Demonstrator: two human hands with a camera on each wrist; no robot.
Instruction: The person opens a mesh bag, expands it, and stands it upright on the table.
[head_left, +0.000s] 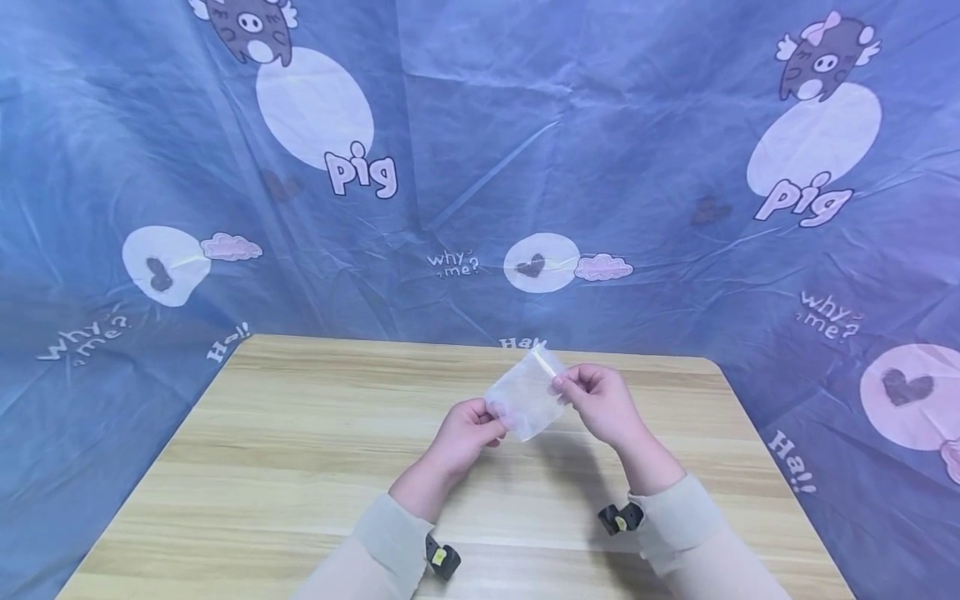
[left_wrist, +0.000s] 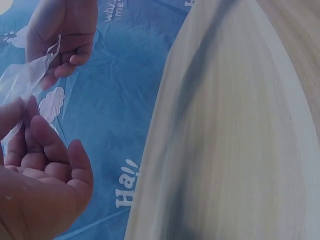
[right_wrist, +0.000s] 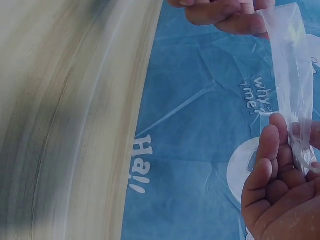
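A small translucent plastic bag (head_left: 528, 393) is stretched at a tilt between both hands, over the far half of the table. My left hand (head_left: 467, 437) pinches its lower left corner between thumb and fingers. At its upper right edge, along a shiny strip, my right hand (head_left: 603, 406) pinches the plastic. In the left wrist view the bag (left_wrist: 22, 80) looks thin and flat, with a loose edge near the other hand. From the right wrist the bag (right_wrist: 292, 65) spans upright between the two hands, creased where the fingers grip. Nothing shows inside it.
The light wood-grain table (head_left: 300, 433) reaches back to a blue printed cloth (head_left: 465, 192) that hangs behind it and along both sides. Black wrist mounts (head_left: 621, 518) sit at both pale sleeves. Shadows of the arms fall on the tabletop.
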